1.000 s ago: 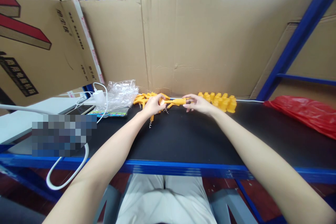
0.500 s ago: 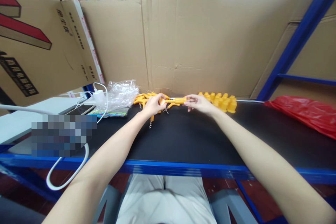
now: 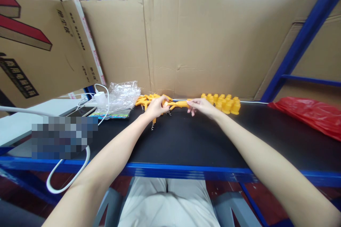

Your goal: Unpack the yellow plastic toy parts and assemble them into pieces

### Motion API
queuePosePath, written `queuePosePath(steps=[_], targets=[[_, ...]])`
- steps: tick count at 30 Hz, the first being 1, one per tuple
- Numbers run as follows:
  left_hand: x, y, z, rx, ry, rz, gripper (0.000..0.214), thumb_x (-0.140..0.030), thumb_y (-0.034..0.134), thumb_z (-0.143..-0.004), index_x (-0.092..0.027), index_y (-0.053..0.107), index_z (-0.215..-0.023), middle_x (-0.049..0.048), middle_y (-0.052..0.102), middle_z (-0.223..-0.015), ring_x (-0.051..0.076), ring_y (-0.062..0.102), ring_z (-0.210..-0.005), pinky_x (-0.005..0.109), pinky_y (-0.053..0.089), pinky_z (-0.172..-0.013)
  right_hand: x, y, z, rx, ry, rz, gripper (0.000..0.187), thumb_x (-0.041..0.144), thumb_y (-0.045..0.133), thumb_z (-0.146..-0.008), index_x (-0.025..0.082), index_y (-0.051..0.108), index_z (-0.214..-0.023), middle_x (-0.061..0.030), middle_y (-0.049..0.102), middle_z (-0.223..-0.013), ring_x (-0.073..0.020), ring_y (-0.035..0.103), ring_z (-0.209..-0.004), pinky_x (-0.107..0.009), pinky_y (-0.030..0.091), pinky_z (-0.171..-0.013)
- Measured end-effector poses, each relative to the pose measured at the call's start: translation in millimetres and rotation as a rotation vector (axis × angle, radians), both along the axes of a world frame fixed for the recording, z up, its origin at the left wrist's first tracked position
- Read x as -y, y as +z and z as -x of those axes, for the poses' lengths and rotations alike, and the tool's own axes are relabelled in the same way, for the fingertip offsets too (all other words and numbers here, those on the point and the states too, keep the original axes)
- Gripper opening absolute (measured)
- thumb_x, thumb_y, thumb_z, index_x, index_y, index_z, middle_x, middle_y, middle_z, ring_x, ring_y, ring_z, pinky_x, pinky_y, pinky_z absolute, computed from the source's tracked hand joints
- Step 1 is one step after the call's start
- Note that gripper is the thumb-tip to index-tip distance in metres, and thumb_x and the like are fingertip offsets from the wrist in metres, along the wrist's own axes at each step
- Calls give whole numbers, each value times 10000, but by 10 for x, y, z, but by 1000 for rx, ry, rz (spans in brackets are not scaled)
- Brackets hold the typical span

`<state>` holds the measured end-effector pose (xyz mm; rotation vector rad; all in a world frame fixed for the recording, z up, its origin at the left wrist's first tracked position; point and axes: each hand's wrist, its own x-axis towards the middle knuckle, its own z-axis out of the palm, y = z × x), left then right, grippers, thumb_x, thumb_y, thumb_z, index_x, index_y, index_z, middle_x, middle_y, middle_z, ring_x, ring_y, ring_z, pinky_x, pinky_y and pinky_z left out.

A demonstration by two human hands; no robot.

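Far across the black shelf top, both my hands pinch one slim yellow plastic piece between them. My left hand grips its left end with closed fingers; my right hand holds the right end in its fingertips. Behind my left hand lies a loose heap of similar yellow pieces with small metal springs around it. To the right of my right hand stands a row of chunkier yellow parts.
A crumpled clear plastic bag and a white charger with cable lie at the left. A red plastic bag rests at the right. Cardboard walls the back, and a blue rail edges the shelf front.
My hands have barely shifted; the yellow piece between them has risen slightly and my right fingers have closed more tightly on its end.
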<state>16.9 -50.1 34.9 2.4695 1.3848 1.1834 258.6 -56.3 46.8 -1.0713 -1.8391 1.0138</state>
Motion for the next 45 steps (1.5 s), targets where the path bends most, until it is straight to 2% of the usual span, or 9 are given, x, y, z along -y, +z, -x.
queuePosePath(steps=[7,19,29,40,43,45], targets=[[-9,-9,3,-7,2,-10,219,-217,616,-704,-183,587,-919,-71,478,-561,95,443,-529,208,336,-579,-16,-17,11,5,-1,14,503,636,619,-699,135,589,-661,-61,671,-622,-93,553,-423,-237,412,-485],[-34,-28,23,-24,20,-3,231,-265,623,-707,-192,589,-924,-78,417,-533,106,421,-519,215,318,-564,9,-7,35,33,-47,60,495,620,595,-736,135,588,-636,-59,662,-581,-89,543,-417,-219,363,-429],[-51,-48,33,-44,10,-23,236,-265,613,-714,-192,590,-938,-77,417,-534,107,424,-523,209,305,-552,23,20,71,-83,-77,216,387,497,606,-797,110,620,-784,-39,617,-522,-84,496,-363,-214,361,-378],[-48,-55,24,-69,1,-32,220,-279,616,-738,-189,591,-937,-57,476,-576,109,452,-546,214,355,-591,49,46,110,-113,-107,343,294,417,541,-866,134,573,-791,-45,628,-547,-91,514,-382,-208,382,-385],[-22,-41,15,-81,16,-31,356,-357,607,-769,-188,560,-1078,-29,527,-625,128,498,-577,229,375,-598,40,74,102,-162,-124,377,272,396,550,-863,132,577,-800,-68,658,-625,-99,554,-443,-211,413,-428],[3,-30,2,-61,8,-1,541,-420,593,-787,-202,446,-1259,11,599,-749,141,547,-622,247,406,-627,11,95,66,-218,-160,393,252,383,560,-855,140,569,-788,-71,658,-651,-104,562,-471,-221,436,-465]])
